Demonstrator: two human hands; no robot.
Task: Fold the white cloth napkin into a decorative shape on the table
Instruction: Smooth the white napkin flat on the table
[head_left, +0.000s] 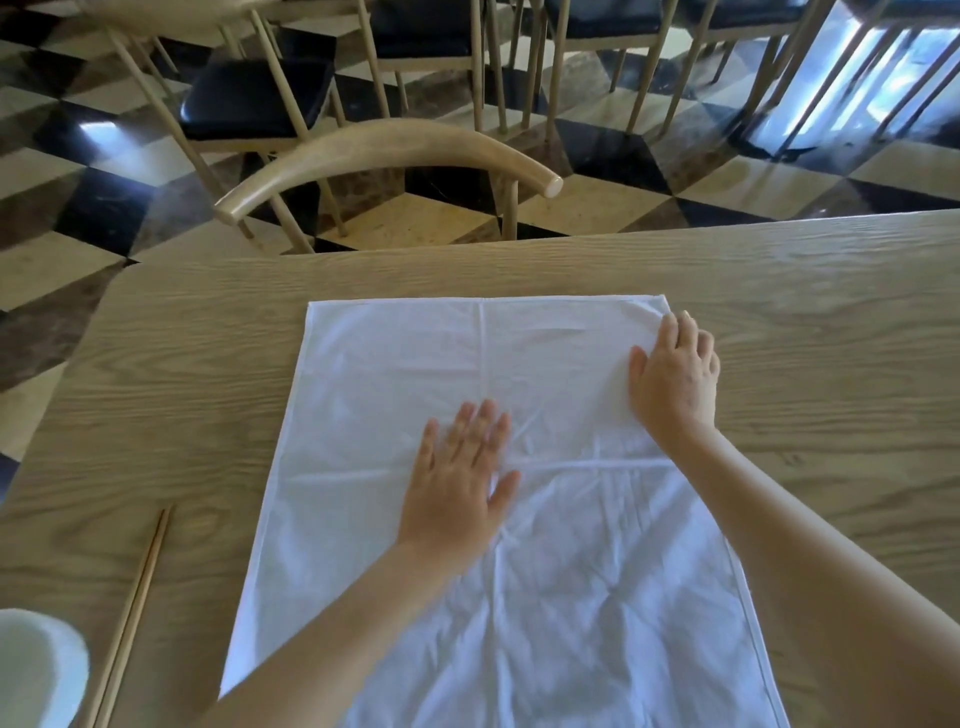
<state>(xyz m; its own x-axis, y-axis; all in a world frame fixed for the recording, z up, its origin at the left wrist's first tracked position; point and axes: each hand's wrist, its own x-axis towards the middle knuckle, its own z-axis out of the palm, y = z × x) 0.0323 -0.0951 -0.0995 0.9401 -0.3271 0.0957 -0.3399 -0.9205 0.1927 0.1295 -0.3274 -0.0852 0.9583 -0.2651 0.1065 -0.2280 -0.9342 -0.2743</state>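
Observation:
The white cloth napkin (395, 374) lies spread flat and unfolded on the wooden table (810, 322), creased across its middle both ways. My left hand (457, 478) rests palm down on the napkin's centre, fingers together and straight. My right hand (675, 374) lies on the napkin's right edge near the far right corner, fingers curled over the hem. Whether it pinches the cloth or only presses on it cannot be told.
A pair of wooden chopsticks (132, 618) lies on the table left of the napkin. A white cup (36, 670) stands at the near left corner. A wooden chair (384, 156) is pushed up to the far table edge, with more chairs on the checkered floor behind.

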